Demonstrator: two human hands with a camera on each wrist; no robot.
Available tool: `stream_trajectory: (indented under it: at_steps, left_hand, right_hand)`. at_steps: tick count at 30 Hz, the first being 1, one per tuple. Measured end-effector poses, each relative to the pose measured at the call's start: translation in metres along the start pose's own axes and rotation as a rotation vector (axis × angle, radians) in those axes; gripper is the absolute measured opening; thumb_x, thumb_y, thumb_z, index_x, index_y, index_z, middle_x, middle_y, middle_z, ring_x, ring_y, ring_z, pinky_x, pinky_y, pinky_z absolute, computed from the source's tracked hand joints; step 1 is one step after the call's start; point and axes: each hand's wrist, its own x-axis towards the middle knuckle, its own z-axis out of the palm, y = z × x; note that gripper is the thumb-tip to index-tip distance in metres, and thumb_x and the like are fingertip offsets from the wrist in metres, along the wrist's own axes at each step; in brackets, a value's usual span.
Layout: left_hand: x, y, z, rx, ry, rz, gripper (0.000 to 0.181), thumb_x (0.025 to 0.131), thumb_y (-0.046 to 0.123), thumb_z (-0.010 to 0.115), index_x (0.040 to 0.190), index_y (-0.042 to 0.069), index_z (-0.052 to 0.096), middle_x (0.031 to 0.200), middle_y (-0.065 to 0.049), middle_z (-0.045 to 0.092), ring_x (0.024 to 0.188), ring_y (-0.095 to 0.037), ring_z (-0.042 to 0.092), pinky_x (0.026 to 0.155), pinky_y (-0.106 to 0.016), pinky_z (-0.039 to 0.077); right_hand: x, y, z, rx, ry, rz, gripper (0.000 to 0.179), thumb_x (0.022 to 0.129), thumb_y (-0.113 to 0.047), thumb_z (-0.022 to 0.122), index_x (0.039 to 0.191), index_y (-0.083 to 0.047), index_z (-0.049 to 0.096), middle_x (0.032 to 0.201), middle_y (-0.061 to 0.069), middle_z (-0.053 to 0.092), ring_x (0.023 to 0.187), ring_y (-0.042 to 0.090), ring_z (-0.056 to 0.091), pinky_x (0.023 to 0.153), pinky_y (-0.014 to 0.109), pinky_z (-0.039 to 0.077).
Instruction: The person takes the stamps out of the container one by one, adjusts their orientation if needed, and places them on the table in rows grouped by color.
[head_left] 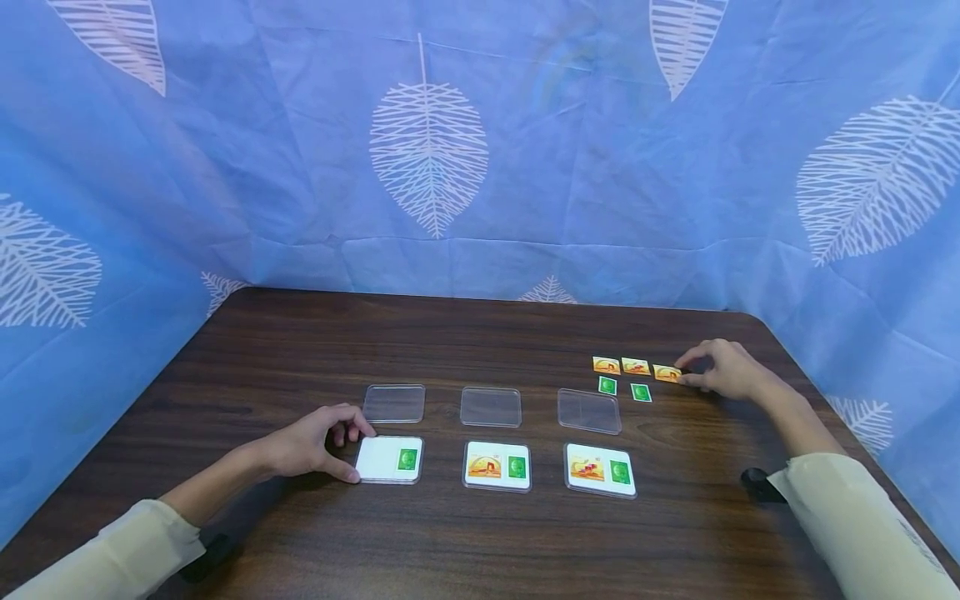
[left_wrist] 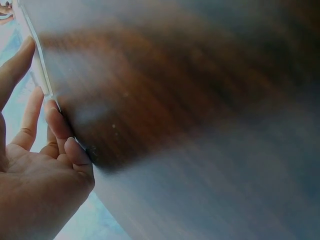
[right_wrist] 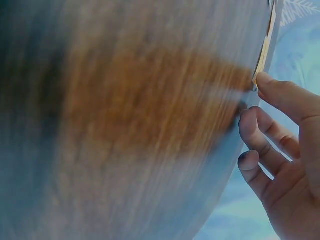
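Observation:
My left hand [head_left: 322, 442] holds the left edge of a flat case with a white insert [head_left: 378, 458], thumb at its lower corner and index finger at its upper one. A small green stamp-like piece [head_left: 407, 459] lies on the right of that insert. At the back right, my right hand [head_left: 723, 369] pinches the right end of an orange-and-yellow stamp-like piece [head_left: 666, 373], which lies on the table. In the left wrist view, the case's thin edge [left_wrist: 40, 55] meets the thumb. In the right wrist view, the thumb touches the orange piece's edge [right_wrist: 261, 60].
Two more cases, a middle one [head_left: 497, 483] and a right one [head_left: 600, 487], each bear an orange and a green piece. Behind stand three clear lids [head_left: 393, 403] in a row. Two orange pieces [head_left: 606, 365] and two green pieces [head_left: 641, 392] lie near my right hand.

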Motion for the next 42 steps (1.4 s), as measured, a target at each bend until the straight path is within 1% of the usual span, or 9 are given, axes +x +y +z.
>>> stream_trajectory:
  at_steps: [3, 7, 15, 19, 27, 31, 37, 39, 42]
  left_hand:
    - [0.0, 0.001, 0.0, -0.008, 0.0, -0.009, 0.043, 0.082, 0.007, 0.087, 0.117, -0.003, 0.062, 0.101, -0.009, 0.047, 0.088, -0.024, 0.04, 0.075, -0.031, 0.034]
    - [0.0, 0.001, 0.0, -0.012, 0.003, -0.016, 0.044, 0.082, 0.007, 0.087, 0.116, -0.003, 0.062, 0.101, -0.009, 0.047, 0.088, -0.025, 0.04, 0.075, -0.031, 0.035]
    - [0.0, 0.001, 0.0, -0.01, -0.001, 0.016, 0.043, 0.082, 0.006, 0.086, 0.116, -0.003, 0.062, 0.101, -0.008, 0.047, 0.087, -0.023, 0.041, 0.075, -0.031, 0.035]
    - [0.0, 0.001, 0.0, -0.016, -0.002, 0.029, 0.043, 0.082, 0.006, 0.086, 0.116, -0.004, 0.062, 0.101, -0.008, 0.047, 0.087, -0.023, 0.041, 0.075, -0.031, 0.035]
    - [-0.001, -0.001, 0.0, -0.02, 0.013, 0.011, 0.044, 0.081, 0.006, 0.087, 0.116, -0.004, 0.063, 0.101, -0.009, 0.048, 0.088, -0.023, 0.042, 0.076, -0.031, 0.035]
    - [-0.001, -0.001, 0.001, -0.018, 0.017, 0.008, 0.043, 0.081, 0.007, 0.087, 0.116, -0.003, 0.063, 0.101, -0.008, 0.048, 0.088, -0.022, 0.042, 0.076, -0.03, 0.035]
    - [-0.002, 0.0, 0.001, -0.013, 0.014, 0.006, 0.043, 0.082, 0.007, 0.087, 0.116, -0.002, 0.063, 0.1, -0.008, 0.048, 0.087, -0.021, 0.042, 0.076, -0.031, 0.034]
    - [-0.001, 0.0, 0.002, -0.012, 0.015, 0.002, 0.043, 0.082, 0.007, 0.087, 0.116, -0.002, 0.063, 0.1, -0.008, 0.048, 0.087, -0.022, 0.042, 0.076, -0.031, 0.034]
    - [0.0, 0.001, 0.002, -0.006, 0.017, -0.008, 0.043, 0.081, 0.007, 0.087, 0.116, -0.002, 0.064, 0.1, -0.008, 0.048, 0.088, -0.023, 0.042, 0.076, -0.03, 0.035]
  right_hand:
    - [-0.001, -0.002, -0.001, -0.004, 0.005, 0.002, 0.022, 0.09, -0.009, 0.079, 0.107, 0.005, 0.076, 0.111, 0.029, 0.067, 0.075, 0.022, 0.058, 0.069, 0.042, 0.05]
    - [-0.004, -0.005, -0.001, 0.003, 0.021, -0.02, 0.023, 0.089, -0.008, 0.079, 0.107, 0.006, 0.075, 0.106, 0.026, 0.069, 0.075, 0.021, 0.057, 0.064, 0.037, 0.047]
    - [-0.01, -0.025, 0.004, 0.054, 0.088, -0.146, 0.02, 0.09, -0.007, 0.079, 0.106, 0.005, 0.076, 0.093, 0.01, 0.07, 0.063, 0.011, 0.046, 0.056, 0.028, 0.041]
    - [-0.014, -0.04, 0.006, 0.068, 0.106, -0.211, 0.02, 0.091, -0.008, 0.08, 0.107, 0.003, 0.076, 0.092, 0.006, 0.07, 0.063, 0.007, 0.046, 0.056, 0.027, 0.042]
    - [-0.017, -0.081, 0.008, 0.108, 0.11, -0.341, 0.019, 0.088, -0.003, 0.081, 0.106, 0.0, 0.077, 0.095, 0.006, 0.071, 0.07, 0.006, 0.053, 0.058, 0.027, 0.047]
    - [-0.021, -0.106, 0.011, 0.16, 0.09, -0.404, 0.019, 0.089, -0.001, 0.079, 0.108, -0.001, 0.077, 0.093, 0.001, 0.068, 0.068, 0.005, 0.05, 0.06, 0.027, 0.047]
    - [-0.022, -0.147, 0.018, 0.229, 0.042, -0.548, 0.018, 0.091, -0.004, 0.078, 0.109, -0.004, 0.077, 0.091, -0.007, 0.063, 0.065, 0.002, 0.049, 0.058, 0.026, 0.045]
    - [-0.022, -0.158, 0.02, 0.234, 0.016, -0.567, 0.018, 0.091, -0.004, 0.079, 0.109, -0.005, 0.077, 0.091, -0.006, 0.064, 0.066, 0.004, 0.049, 0.059, 0.025, 0.045]
    - [-0.021, -0.168, 0.025, 0.241, -0.02, -0.561, 0.019, 0.091, -0.005, 0.079, 0.11, -0.006, 0.078, 0.094, 0.0, 0.067, 0.069, 0.009, 0.053, 0.061, 0.025, 0.045]
